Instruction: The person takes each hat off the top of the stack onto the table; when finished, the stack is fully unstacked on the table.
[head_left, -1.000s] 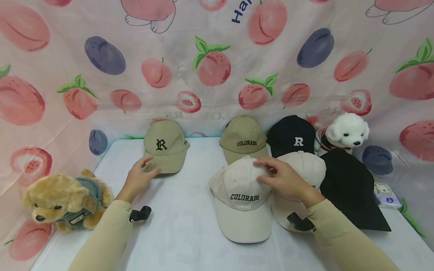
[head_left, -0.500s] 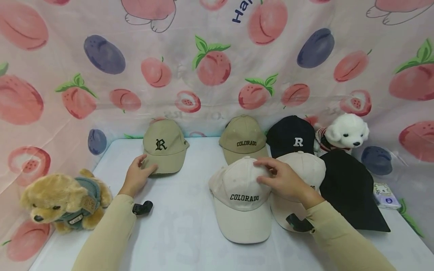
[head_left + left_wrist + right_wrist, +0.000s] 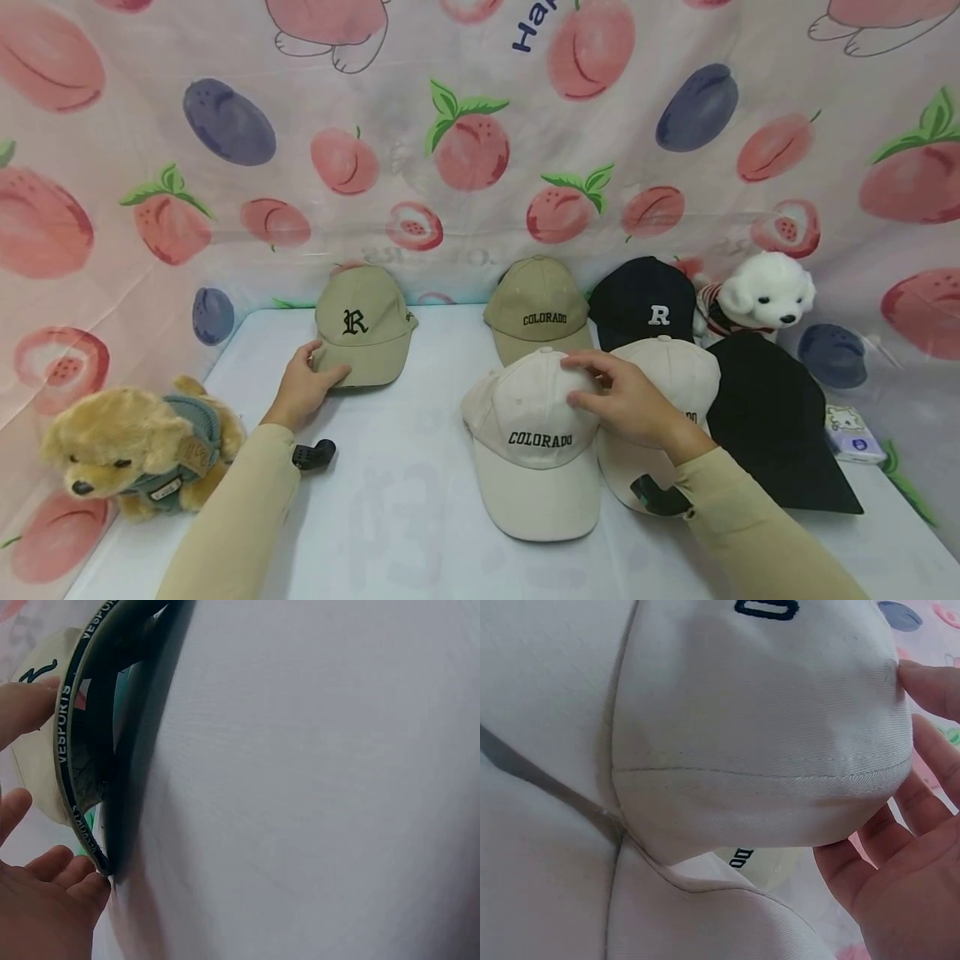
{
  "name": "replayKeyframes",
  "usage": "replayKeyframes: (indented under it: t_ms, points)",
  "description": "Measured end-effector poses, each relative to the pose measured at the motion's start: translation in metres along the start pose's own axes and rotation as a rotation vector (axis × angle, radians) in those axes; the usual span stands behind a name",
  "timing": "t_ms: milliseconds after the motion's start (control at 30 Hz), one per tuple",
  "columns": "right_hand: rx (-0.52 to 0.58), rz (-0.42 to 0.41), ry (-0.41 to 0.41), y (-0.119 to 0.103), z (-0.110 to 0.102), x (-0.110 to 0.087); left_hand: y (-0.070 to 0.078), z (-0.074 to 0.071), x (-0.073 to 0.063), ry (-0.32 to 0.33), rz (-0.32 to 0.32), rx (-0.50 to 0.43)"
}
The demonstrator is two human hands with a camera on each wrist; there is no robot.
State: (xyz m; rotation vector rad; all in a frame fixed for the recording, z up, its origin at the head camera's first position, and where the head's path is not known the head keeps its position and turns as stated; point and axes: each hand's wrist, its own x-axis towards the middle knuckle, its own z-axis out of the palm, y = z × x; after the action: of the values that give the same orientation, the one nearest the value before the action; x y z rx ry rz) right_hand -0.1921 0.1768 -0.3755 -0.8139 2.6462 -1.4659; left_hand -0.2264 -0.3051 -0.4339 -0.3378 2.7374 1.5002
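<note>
Two baseball caps are under the hands. My left hand [image 3: 302, 388] grips the brim edge of a khaki baseball cap [image 3: 363, 310] with a black R, at the back left. In the left wrist view its thumb [image 3: 26, 709] lies on the brim and the other fingers meet the far end of the edge, beside a lettered strip. My right hand [image 3: 626, 398] holds the crown of a cream baseball cap [image 3: 532, 492] lettered COLORADO, its thumb and fingers spread round it. In the right wrist view the fingers [image 3: 836, 859] bend against the side of the crown [image 3: 765, 712].
Behind stand a khaki Colorado cap [image 3: 536, 308] and a navy R cap [image 3: 645, 292]. Another cream cap [image 3: 667, 371] and a black cap [image 3: 772, 425] lie right. Plush dogs, one tan [image 3: 135, 450] and one white [image 3: 768, 292], and a small packet [image 3: 855, 433] sit at the sides.
The left hand has moved a little in onto the khaki cap's brim and closed on its edge. The right hand and the cream cap have stayed in place.
</note>
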Motion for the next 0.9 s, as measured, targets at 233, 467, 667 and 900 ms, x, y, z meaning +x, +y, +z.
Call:
replayKeyframes:
  t_ms: [233,467,667,900]
  points:
    - [-0.009,0.001,0.002,0.000,-0.001,-0.001,0.002,-0.002,0.002,-0.032,-0.011,-0.004]
    - [-0.013,0.007,-0.005,0.000,0.000,-0.001,0.004,0.001,0.001,-0.067,-0.015,0.015]
    - [-0.017,0.002,-0.007,-0.001,-0.001,-0.002,0.009,0.012,0.003,-0.092,0.006,0.023]
    - [-0.013,-0.003,-0.009,-0.001,-0.002,-0.002,0.019,0.032,0.005,-0.101,0.023,0.045]
